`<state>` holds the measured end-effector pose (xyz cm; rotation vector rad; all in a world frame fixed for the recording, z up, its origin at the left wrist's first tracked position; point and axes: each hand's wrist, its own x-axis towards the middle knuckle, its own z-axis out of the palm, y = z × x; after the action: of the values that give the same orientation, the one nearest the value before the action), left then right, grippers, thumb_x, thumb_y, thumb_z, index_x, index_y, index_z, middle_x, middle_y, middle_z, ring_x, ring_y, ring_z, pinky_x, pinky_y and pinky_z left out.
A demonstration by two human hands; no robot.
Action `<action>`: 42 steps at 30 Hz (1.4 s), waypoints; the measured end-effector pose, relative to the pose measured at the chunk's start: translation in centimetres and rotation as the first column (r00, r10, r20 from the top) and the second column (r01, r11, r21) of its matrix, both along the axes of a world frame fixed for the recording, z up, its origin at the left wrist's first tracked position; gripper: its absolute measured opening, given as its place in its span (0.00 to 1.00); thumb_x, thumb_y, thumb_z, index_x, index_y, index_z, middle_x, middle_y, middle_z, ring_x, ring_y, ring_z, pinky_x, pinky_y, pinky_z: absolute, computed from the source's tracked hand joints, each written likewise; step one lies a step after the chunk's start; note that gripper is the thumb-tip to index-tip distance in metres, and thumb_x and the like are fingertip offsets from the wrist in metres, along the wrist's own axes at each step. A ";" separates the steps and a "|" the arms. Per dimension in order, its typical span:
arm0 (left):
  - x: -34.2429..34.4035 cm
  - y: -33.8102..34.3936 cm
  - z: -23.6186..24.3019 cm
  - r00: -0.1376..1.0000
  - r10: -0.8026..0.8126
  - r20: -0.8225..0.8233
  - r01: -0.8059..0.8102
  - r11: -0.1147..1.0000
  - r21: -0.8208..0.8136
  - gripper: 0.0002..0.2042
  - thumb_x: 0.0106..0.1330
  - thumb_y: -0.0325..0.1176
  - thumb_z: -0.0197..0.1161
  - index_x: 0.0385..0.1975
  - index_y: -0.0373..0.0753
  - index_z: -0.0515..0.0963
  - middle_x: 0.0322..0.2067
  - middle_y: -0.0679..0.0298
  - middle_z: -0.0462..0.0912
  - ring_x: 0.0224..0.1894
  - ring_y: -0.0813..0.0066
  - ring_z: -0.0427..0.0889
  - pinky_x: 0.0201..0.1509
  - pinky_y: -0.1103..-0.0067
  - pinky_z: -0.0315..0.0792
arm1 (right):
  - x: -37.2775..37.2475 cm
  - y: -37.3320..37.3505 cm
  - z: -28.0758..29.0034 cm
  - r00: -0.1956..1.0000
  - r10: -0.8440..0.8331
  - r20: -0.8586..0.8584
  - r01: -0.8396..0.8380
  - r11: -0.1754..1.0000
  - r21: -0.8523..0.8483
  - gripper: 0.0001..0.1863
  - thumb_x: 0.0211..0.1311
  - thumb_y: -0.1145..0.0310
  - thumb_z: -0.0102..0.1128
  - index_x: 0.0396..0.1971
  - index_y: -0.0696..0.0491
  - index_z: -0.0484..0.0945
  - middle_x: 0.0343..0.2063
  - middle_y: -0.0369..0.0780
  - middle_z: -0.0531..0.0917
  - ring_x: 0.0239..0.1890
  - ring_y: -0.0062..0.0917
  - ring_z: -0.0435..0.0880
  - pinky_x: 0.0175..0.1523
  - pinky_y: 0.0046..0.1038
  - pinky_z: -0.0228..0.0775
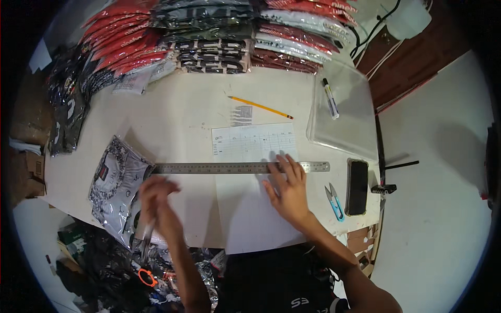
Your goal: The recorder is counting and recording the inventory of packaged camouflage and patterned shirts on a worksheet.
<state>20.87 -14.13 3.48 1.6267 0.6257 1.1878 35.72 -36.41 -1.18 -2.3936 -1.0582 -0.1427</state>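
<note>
My right hand (287,190) lies with its fingers spread across a steel ruler (209,168) and a white sheet of paper (250,193). The upper part of the sheet carries a ruled table with handwritten marks. The ruler runs left to right over the sheet. My left hand (159,203), somewhat blurred, is raised with curled fingers beside a grey patterned garment (122,190) folded in a clear bag. A slim, pen-like thing (147,240) slants down from that hand; its exact kind is unclear. The ruler's left end meets the bag.
Stacks of bagged garments (209,36) line the far edge. A yellow pencil (261,107) lies beyond the sheet. To the right are a marker (331,99) on clear plastic sleeves (342,125), blue thread snips (335,203) and a black phone (357,188). Bagged items (109,266) crowd below left.
</note>
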 end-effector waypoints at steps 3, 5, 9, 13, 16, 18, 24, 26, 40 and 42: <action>5.1 -2.1 -2.3 0.938 -0.326 0.116 0.342 0.927 -0.157 0.05 0.62 0.20 0.60 0.36 0.31 0.74 0.40 0.56 0.77 0.35 0.70 0.82 0.42 0.76 0.78 | 0.9 -0.9 -0.8 1.000 -0.015 -0.023 0.015 1.000 0.006 0.23 0.60 0.62 0.63 0.54 0.57 0.76 0.59 0.48 0.69 0.65 0.44 0.64 0.68 0.50 0.51; 7.4 -3.0 -2.8 0.888 -0.437 0.141 0.459 0.833 -0.310 0.06 0.62 0.19 0.60 0.37 0.31 0.73 0.42 0.53 0.76 0.39 0.67 0.81 0.45 0.74 0.79 | 0.7 -0.7 -1.0 0.999 -0.015 -0.031 0.016 0.999 0.028 0.24 0.59 0.62 0.64 0.53 0.57 0.77 0.59 0.47 0.70 0.65 0.44 0.64 0.68 0.49 0.51; 10.7 -3.5 -5.0 0.861 -0.505 0.058 0.491 0.796 -0.353 0.06 0.63 0.21 0.61 0.38 0.32 0.74 0.42 0.55 0.76 0.40 0.68 0.82 0.46 0.74 0.78 | 1.0 -0.4 -0.9 0.998 -0.011 -0.054 0.014 0.998 0.062 0.25 0.56 0.62 0.67 0.52 0.56 0.77 0.60 0.46 0.70 0.65 0.42 0.65 0.68 0.47 0.51; 11.3 -3.4 -7.1 0.843 -0.538 0.023 0.518 0.798 -0.307 0.08 0.61 0.15 0.58 0.38 0.32 0.74 0.42 0.58 0.76 0.40 0.72 0.82 0.48 0.76 0.76 | 1.1 -0.6 -0.7 0.998 0.002 -0.070 0.003 0.998 0.060 0.25 0.57 0.62 0.66 0.54 0.56 0.76 0.60 0.48 0.69 0.65 0.44 0.64 0.67 0.49 0.53; 11.3 -3.1 -7.4 0.842 -0.538 0.032 0.521 0.797 -0.307 0.08 0.61 0.14 0.57 0.38 0.32 0.74 0.42 0.59 0.76 0.40 0.72 0.82 0.48 0.76 0.76 | 1.5 -0.4 -0.4 0.996 -0.001 -0.091 0.008 0.997 0.077 0.26 0.56 0.63 0.67 0.54 0.55 0.76 0.60 0.48 0.69 0.64 0.44 0.65 0.66 0.49 0.54; 11.3 -3.0 -7.4 0.841 -0.541 0.007 0.515 0.797 -0.314 0.08 0.62 0.15 0.57 0.38 0.32 0.74 0.42 0.59 0.77 0.39 0.72 0.82 0.48 0.76 0.76 | 1.5 -0.4 -0.4 0.995 -0.011 -0.095 0.018 0.997 0.080 0.26 0.55 0.63 0.67 0.54 0.55 0.76 0.60 0.48 0.70 0.64 0.43 0.66 0.66 0.49 0.54; 11.3 -2.8 -7.4 0.844 -0.533 0.056 0.517 0.784 -0.343 0.07 0.61 0.17 0.58 0.38 0.31 0.74 0.42 0.56 0.77 0.39 0.70 0.82 0.48 0.74 0.76 | 1.7 -0.5 -0.5 0.994 0.001 -0.106 0.011 0.994 0.110 0.26 0.55 0.63 0.67 0.54 0.56 0.76 0.60 0.48 0.70 0.64 0.44 0.66 0.66 0.49 0.54; 11.0 -2.7 -7.2 0.874 -0.478 0.084 0.469 0.788 -0.400 0.07 0.61 0.16 0.57 0.38 0.30 0.74 0.42 0.53 0.76 0.39 0.67 0.81 0.49 0.73 0.76 | 1.7 -0.4 -0.6 0.994 -0.002 -0.113 0.015 0.994 0.111 0.26 0.55 0.63 0.67 0.54 0.56 0.76 0.60 0.48 0.70 0.64 0.44 0.66 0.65 0.50 0.54; 12.7 -3.5 -4.9 0.863 -0.482 -0.151 0.348 0.784 -0.513 0.04 0.62 0.20 0.62 0.30 0.32 0.73 0.34 0.57 0.78 0.29 0.72 0.81 0.30 0.79 0.73 | 1.6 -0.7 -0.5 0.992 0.003 -0.126 0.008 0.996 0.087 0.27 0.54 0.63 0.68 0.54 0.56 0.76 0.60 0.49 0.70 0.64 0.44 0.66 0.65 0.49 0.54; 13.3 -3.5 -4.1 0.851 -0.487 -0.198 0.332 0.790 -0.515 0.05 0.61 0.21 0.63 0.30 0.32 0.73 0.33 0.58 0.79 0.29 0.73 0.80 0.29 0.79 0.72 | 1.6 -0.5 -0.4 0.993 -0.001 -0.119 0.012 0.995 0.095 0.27 0.54 0.63 0.68 0.54 0.55 0.76 0.60 0.48 0.70 0.64 0.44 0.66 0.65 0.49 0.55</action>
<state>34.15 -17.68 -0.65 1.4423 0.6490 0.3986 37.33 -36.95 -1.57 -2.2896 -0.9668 -0.0506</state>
